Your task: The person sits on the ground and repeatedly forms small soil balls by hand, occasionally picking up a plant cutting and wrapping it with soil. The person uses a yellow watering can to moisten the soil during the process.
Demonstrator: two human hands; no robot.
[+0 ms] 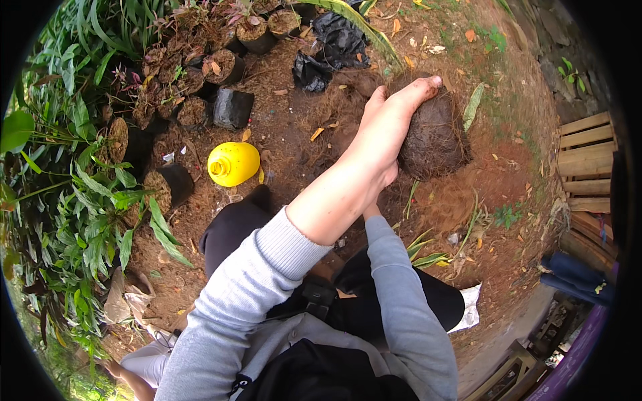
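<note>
My left hand (393, 113) reaches across the middle, its palm side against a dark brown root ball (435, 140) wrapped in fine roots, with soil-stained fingers over its upper edge. The root ball has a blocky, pot-like shape. My right hand (372, 208) is mostly hidden behind the left wrist and forearm; only a small part near its cuff shows, so its fingers and any hold cannot be made out. Loose fibrous roots (333, 115) lie on the soil left of the root ball. Variegated, yellow-edged long leaves (424, 253) lie between the root ball and my right knee.
A yellow plastic bottle (243, 163) lies left of my arms. Black polybags of soil (233, 109) and leafy plants (95, 200) line the left. Crumpled black plastic (338, 37) lies at the top. Wooden slats (587, 155) stand right. Part of another person (145, 366) shows lower left.
</note>
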